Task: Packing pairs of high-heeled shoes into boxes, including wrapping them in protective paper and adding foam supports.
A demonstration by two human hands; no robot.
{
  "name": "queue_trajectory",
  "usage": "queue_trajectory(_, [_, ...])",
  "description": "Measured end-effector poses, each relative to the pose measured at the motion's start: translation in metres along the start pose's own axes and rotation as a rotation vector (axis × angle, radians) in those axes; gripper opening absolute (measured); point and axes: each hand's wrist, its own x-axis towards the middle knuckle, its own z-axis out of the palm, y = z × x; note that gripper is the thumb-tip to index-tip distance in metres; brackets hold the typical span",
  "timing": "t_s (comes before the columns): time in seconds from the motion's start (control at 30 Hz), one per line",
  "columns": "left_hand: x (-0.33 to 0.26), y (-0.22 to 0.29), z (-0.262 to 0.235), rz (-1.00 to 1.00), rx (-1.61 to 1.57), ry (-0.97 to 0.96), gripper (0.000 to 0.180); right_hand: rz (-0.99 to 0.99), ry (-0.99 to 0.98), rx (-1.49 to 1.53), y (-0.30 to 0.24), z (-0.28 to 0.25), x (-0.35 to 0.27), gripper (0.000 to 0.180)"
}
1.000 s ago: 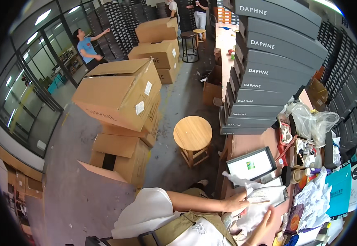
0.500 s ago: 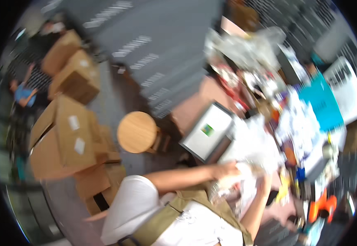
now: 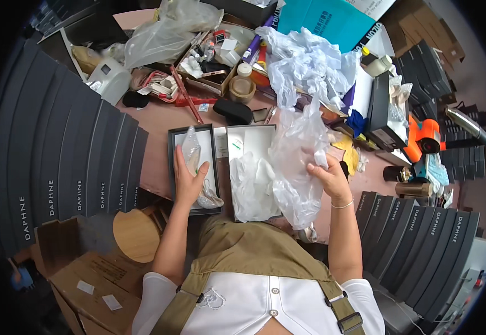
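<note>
Head view: left hand [image 3: 190, 181] pressing flat on bagged item [image 3: 191, 149] in dark box lid [image 3: 171, 162]; right hand [image 3: 328, 176] pinching clear plastic bag [image 3: 296, 162] over desk [image 3: 153, 120]. Thin bag may be slipping or snagging.

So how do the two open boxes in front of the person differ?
The left box is dark-rimmed and narrower, holding a small clear bag, with the left hand resting in it. The right box is pale-rimmed and wider, stuffed with white tissue; the right hand is not in it but holds a clear plastic sheet over its right side. Both lie open and flat, side by side on the table.
</note>
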Motion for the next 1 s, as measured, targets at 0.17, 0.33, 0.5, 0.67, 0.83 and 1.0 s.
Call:
queue_trajectory(0.17, [0.066,0.069,0.004,-0.024,-0.609,-0.619,0.105,-0.033,-0.509,0.027,-0.019,0.007,-0.022,0.029])
queue_trajectory(0.33, [0.023,0.064,0.048,-0.572,-0.895,-1.263,0.088,-0.031,-0.724,0.115,-0.022,0.004,-0.034,0.024])
queue_trajectory(0.5, [-0.040,0.081,0.030,-0.577,-1.028,-0.878,0.026,-0.103,-0.532,-0.655,-0.020,-0.018,-0.031,0.043])
queue_trajectory(0.67, [-0.040,-0.003,0.006,-0.427,-0.761,-0.257,0.018,-0.088,-0.019,-1.053,0.059,-0.054,-0.013,0.068])
queue_trajectory(0.83, [-0.061,-0.028,-0.005,-0.459,-0.807,-0.152,0.021,-0.088,0.341,-1.114,0.095,-0.050,-0.018,0.093])
queue_trajectory(1.0, [-0.066,-0.021,-0.012,-0.553,-0.801,-0.233,0.026,0.231,0.215,-0.596,0.133,-0.068,-0.003,0.091])
